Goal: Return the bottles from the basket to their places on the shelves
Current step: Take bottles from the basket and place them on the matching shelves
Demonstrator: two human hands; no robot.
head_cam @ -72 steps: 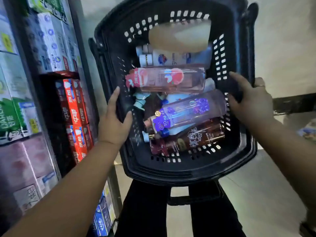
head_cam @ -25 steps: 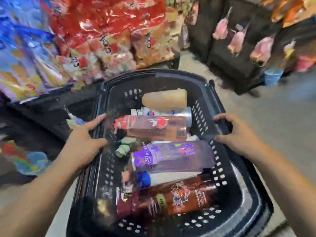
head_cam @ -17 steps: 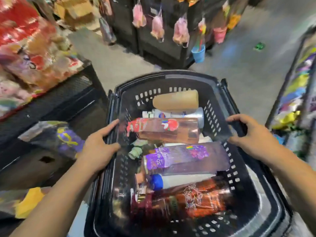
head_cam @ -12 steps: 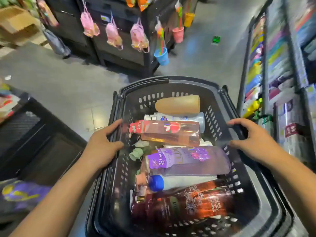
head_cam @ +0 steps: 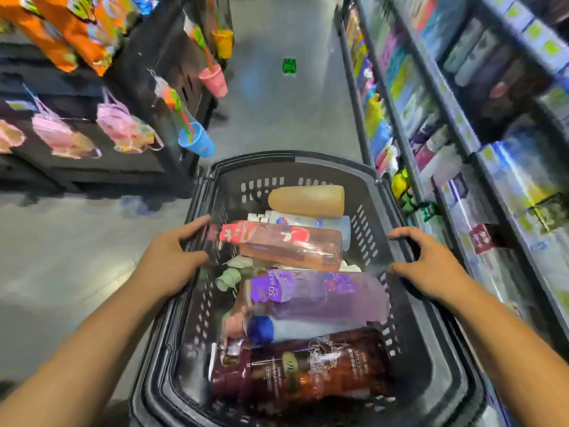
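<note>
Coloured plastic bottles are lying in the black slotted basket, left grip and right grip clasping its rims.

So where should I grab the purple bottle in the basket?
Grip the purple bottle round its middle, coming from above. It lies on its side across the basket, upper face bare; the pink bottle and blue-capped bottle crowd its long sides, so the top is probably easiest.
</note>
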